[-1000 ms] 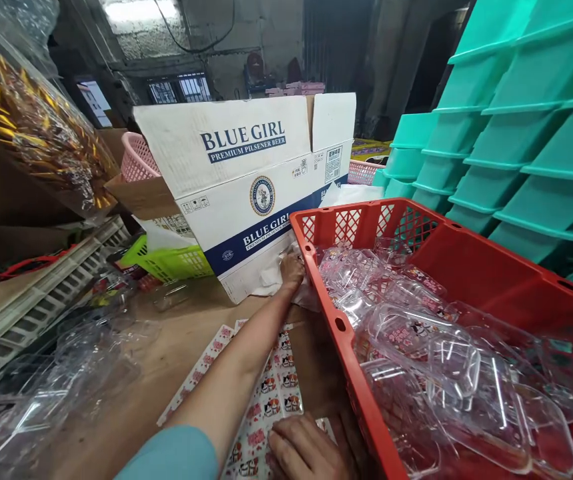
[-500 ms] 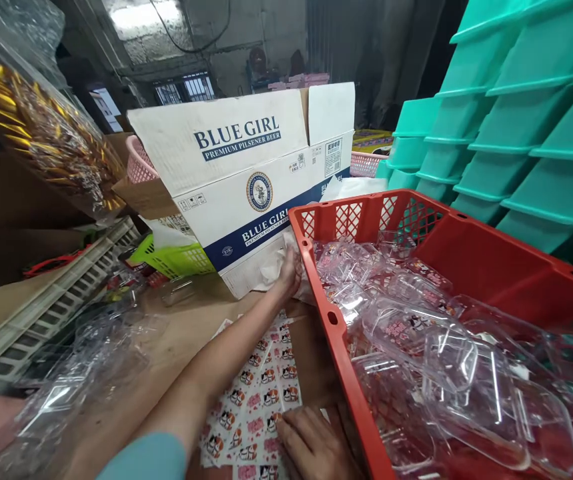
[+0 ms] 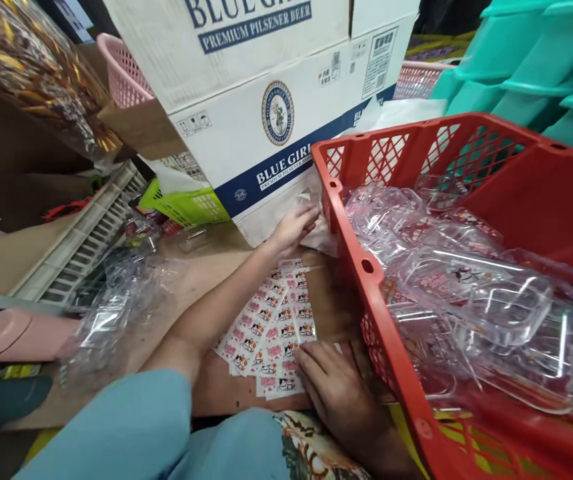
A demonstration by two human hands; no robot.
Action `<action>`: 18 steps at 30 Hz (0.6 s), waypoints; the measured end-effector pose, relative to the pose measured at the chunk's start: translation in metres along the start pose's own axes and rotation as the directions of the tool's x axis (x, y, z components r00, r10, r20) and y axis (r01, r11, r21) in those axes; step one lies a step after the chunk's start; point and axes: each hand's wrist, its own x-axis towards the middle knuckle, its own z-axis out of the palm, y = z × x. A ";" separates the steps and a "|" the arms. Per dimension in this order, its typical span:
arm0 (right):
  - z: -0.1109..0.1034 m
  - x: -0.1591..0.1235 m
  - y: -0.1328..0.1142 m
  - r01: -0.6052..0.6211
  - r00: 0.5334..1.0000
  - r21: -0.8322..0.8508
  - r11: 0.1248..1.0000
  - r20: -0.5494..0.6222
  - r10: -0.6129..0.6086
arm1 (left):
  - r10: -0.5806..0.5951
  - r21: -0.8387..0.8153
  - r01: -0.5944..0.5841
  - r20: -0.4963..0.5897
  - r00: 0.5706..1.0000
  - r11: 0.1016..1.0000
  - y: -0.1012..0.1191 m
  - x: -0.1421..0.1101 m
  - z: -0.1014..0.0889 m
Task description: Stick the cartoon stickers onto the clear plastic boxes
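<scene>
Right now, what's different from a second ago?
The left hand has drawn back slightly, and its forearm has swung left, uncovering more of the sticker sheets. Whether it grips anything is unclear. The view has tilted down. The right hand still rests at the sheets; the white box and red crate look unmoved.

The left hand reaches forward; the right hand lies palm-down.

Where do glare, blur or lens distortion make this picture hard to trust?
Head view: bright streaks on the clear plastic lids muddle their edges; head view: the gold foil bundle looks smeared near the frame's left edge, and the left hand's fingertips are soft; head view: the wide lens seems to stretch the red crate toward the lower right.
</scene>
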 end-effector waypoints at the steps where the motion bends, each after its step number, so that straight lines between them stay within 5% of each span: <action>1: 0.001 0.000 -0.001 -0.005 1.000 0.000 1.000 0.003 0.005 | 0.006 0.121 -0.016 0.081 0.997 0.993 0.002 -0.030 -0.019; 3: 0.003 0.002 -0.002 -0.015 1.000 0.030 0.999 0.007 0.014 | 0.042 0.493 -0.111 0.150 0.988 0.863 -0.003 -0.097 -0.058; 5: 0.006 0.011 -0.002 -0.030 1.000 0.113 0.993 -0.003 0.030 | 0.066 0.815 -0.127 0.108 0.992 0.565 -0.018 -0.161 -0.089; 7: 0.012 0.031 0.000 -0.049 0.998 0.177 0.983 -0.037 0.056 | 0.040 0.937 -0.116 0.109 0.993 0.330 -0.038 -0.210 -0.105; 9: 0.024 0.059 0.002 -0.108 0.992 0.135 0.985 -0.044 0.115 | 0.059 0.969 -0.135 0.125 0.990 0.205 -0.056 -0.238 -0.109; 11: 0.041 0.092 0.002 -0.197 0.980 -0.015 0.980 0.040 0.197 | 0.124 0.969 -0.153 0.130 0.984 0.196 -0.066 -0.247 -0.107; 14: 0.071 0.135 0.001 -0.274 0.928 -0.199 0.941 0.202 0.313 | 0.258 0.933 -0.160 0.077 0.963 0.322 -0.071 -0.246 -0.105; 18: 0.097 0.166 0.000 -0.288 0.898 -0.208 0.935 0.281 0.339 | 0.351 0.855 -0.186 0.005 0.936 0.484 -0.074 -0.242 -0.110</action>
